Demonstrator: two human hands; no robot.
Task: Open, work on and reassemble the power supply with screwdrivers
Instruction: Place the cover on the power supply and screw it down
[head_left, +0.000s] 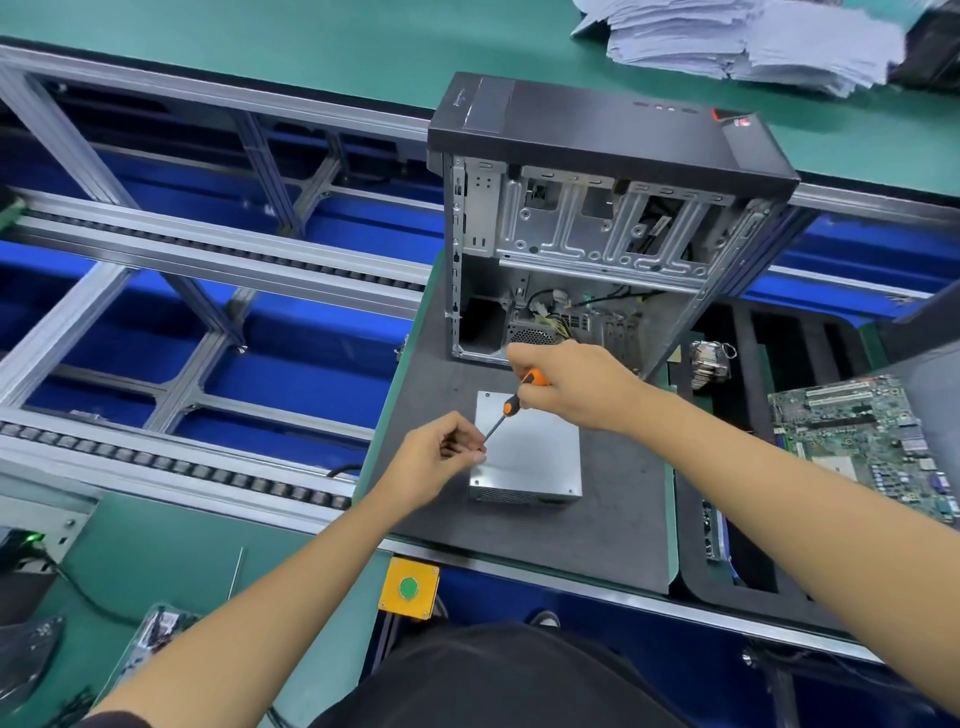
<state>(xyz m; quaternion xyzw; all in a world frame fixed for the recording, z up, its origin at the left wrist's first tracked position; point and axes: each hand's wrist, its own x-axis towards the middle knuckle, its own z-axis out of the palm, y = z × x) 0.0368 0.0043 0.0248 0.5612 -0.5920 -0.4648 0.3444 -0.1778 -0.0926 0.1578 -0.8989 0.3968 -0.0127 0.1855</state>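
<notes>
A silver power supply (535, 457) lies flat on the dark grey mat (613, 519), lid up. My right hand (571, 384) grips an orange and black screwdriver (514, 402) by the handle, its shaft slanting down to the left over the lid. My left hand (441, 457) hovers at the power supply's left edge, fingers curled, with fingertips pinched together at the screwdriver's tip. Whether a screw sits between those fingers I cannot tell.
An open black computer case (597, 223) stands behind the power supply. A motherboard (862, 441) and a heatsink (709, 361) lie to the right. A yellow box with a green button (409, 587) sits at the near edge. Conveyor rails (182, 249) run on the left; paper stacks (737, 36) at the back.
</notes>
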